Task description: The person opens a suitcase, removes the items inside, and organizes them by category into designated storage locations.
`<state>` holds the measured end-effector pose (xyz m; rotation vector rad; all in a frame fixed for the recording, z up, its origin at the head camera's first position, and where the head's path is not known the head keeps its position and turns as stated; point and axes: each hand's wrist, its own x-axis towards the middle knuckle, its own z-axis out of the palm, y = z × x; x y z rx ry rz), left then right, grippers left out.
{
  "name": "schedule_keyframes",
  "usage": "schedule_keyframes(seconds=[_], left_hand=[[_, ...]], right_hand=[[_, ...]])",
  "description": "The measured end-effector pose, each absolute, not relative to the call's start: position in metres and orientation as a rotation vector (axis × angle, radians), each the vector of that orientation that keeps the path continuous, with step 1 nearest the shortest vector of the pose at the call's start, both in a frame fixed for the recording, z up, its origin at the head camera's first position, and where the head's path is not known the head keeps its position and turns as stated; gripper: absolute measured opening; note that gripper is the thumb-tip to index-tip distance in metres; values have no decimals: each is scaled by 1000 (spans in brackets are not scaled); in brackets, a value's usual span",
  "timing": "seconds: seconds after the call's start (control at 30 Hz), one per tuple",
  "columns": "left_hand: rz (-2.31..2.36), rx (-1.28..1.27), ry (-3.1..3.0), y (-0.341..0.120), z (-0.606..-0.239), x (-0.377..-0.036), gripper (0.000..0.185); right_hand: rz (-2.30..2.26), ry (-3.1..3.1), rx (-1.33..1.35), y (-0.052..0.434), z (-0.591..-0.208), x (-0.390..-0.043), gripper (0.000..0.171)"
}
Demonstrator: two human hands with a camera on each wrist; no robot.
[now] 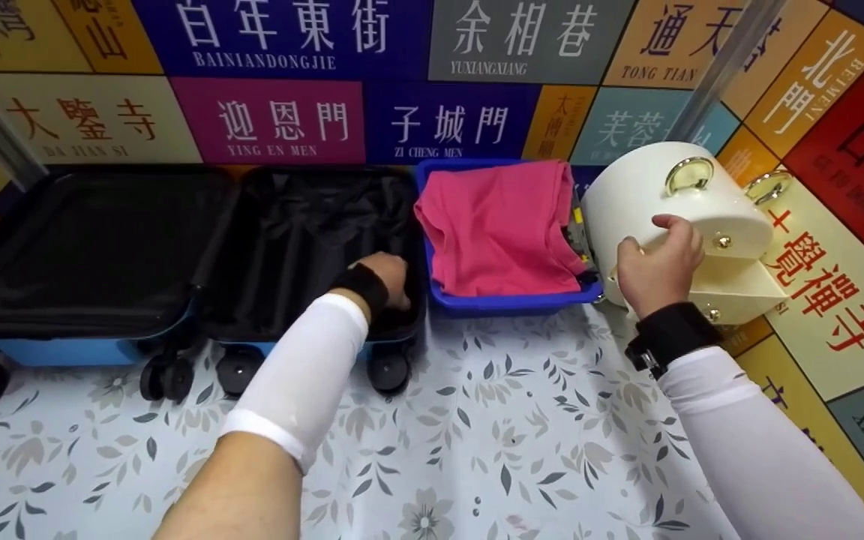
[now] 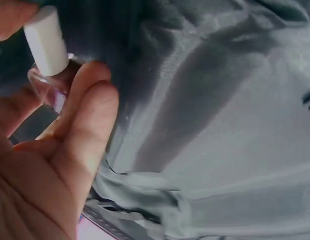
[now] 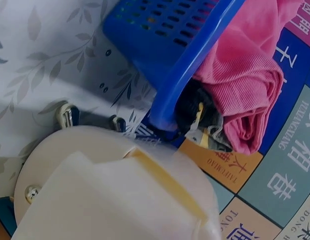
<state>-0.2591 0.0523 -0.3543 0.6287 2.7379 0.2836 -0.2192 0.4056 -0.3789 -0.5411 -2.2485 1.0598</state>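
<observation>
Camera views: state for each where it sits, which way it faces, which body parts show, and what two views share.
Head: worn on the head, looking down at the open suitcase, blue basket and cream bag; both forearms show.
Left wrist: faces the suitcase lining; left hand holds a small bottle.
Right wrist: faces the cream bag and basket; no hand visible.
Shared: head and right wrist both show the pink cloth.

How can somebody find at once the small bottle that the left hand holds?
Look in the open black-lined suitcase, left of the blue basket. The left hand reaches into it and pinches a small clear bottle. Its white cap stands out against the dark lining.
</observation>
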Motion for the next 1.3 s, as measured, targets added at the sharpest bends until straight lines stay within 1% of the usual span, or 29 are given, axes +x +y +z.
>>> schedule_keyframes(seconds=[0.13,0.17,0.23,0.37,0.47,0.53,0.67,0.77,0.9,1.0,1.13,1.3], left_hand=[[574,564,2837,37,-425,-327,55],[662,529,2851,34,-435,-339,57],[830,487,2886,27,-434,-345,54],[1054,489,2913,24,-413,-337,62],[1105,587,2902,30,-400,-329,60],[1098,671,2892,38,-393,-323,61],[1020,822,2873,56,-381,-311,70],[966,882,2873,67,-376,-302,77],[924,926,2877,79,-372,-293,81],[883,995,2886,86,-373,-286,78],[850,1044,2901,88,-376,-280,72],[797,980,2937,77,-380,-275,85]], right_hand=[[1069,-2280,-505,396,-379,-221,51],[1065,-2287,-491,394,-379,-221,51],[1058,-2309,-461,390,-378,-222,51],[1061,-2353,-402,379,-379,-228,51],[1061,-2390,-346,368,-380,-235,50],[1053,-2410,-282,359,-382,-242,50],[1042,-2482,-90,332,-384,-255,51],[1096,-2554,41,307,-384,-261,54],[1293,-2643,145,276,-384,-263,58],[1384,-2707,232,260,-384,-262,55],[1293,-2765,285,248,-385,-262,43],[1164,-2818,267,248,-385,-259,34]])
